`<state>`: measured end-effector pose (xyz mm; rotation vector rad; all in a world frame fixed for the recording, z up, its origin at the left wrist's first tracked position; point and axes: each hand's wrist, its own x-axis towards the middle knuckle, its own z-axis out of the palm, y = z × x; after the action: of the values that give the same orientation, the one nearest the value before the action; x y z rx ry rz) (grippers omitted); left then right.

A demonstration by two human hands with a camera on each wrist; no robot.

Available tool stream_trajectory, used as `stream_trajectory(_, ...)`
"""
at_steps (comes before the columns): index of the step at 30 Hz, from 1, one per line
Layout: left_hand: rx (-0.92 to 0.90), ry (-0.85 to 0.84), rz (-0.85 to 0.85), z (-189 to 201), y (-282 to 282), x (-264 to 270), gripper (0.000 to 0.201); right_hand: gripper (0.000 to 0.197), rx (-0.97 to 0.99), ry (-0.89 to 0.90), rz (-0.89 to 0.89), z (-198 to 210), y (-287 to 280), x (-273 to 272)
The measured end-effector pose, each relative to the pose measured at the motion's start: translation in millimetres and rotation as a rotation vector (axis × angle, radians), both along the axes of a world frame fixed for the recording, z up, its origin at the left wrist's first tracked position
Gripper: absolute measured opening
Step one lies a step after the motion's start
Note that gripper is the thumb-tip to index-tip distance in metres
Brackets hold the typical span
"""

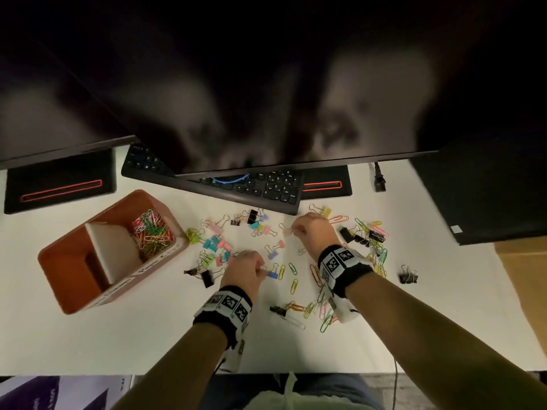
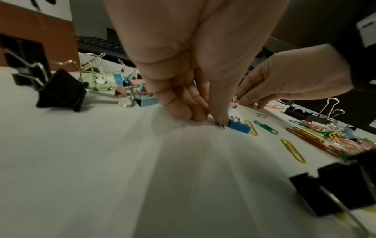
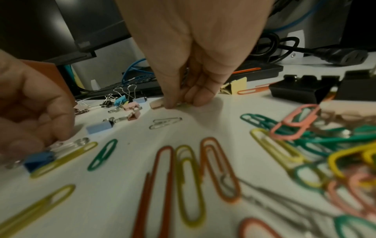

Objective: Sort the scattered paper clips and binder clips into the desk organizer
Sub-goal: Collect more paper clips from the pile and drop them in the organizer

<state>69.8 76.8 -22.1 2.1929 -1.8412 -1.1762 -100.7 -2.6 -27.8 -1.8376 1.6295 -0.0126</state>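
Note:
Colourful binder clips and paper clips lie scattered over the white desk. The orange desk organizer stands at the left, with paper clips heaped in its far compartment. My left hand pinches the wire handle of a small blue binder clip that lies on the desk; the left wrist view shows the blue binder clip beside my thumb tip. My right hand pinches a small pink binder clip farther back, and the pink binder clip still touches the desk.
A black keyboard and a monitor overhang the back of the desk. Black binder clips and a dense pile of paper clips lie under and right of my right wrist. A power plug lies at the back right.

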Motion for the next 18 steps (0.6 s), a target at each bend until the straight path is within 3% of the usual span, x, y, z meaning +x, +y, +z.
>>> stream_trajectory(5,-0.031,-0.058,-0.034,-0.6,-1.1,-3.5,0.007,0.014,0.064,-0.041,-0.023,2.9,2.1,-9.2)
stream_trajectory(11,-0.028,-0.161,-0.223,-2.5,2.2,-6.7,0.018,0.017,0.078,-0.006,0.049,5.5,10.4,-20.8)
stream_trajectory(15,-0.025,-0.067,-0.222,1.3,1.8,-1.0,0.017,0.018,0.063,-0.089,0.032,12.9,13.8,-33.1)
stream_trajectory(18,-0.106,0.037,-0.251,5.0,3.3,0.3,0.011,0.017,0.060,-0.110,0.179,15.5,20.4,-38.4)
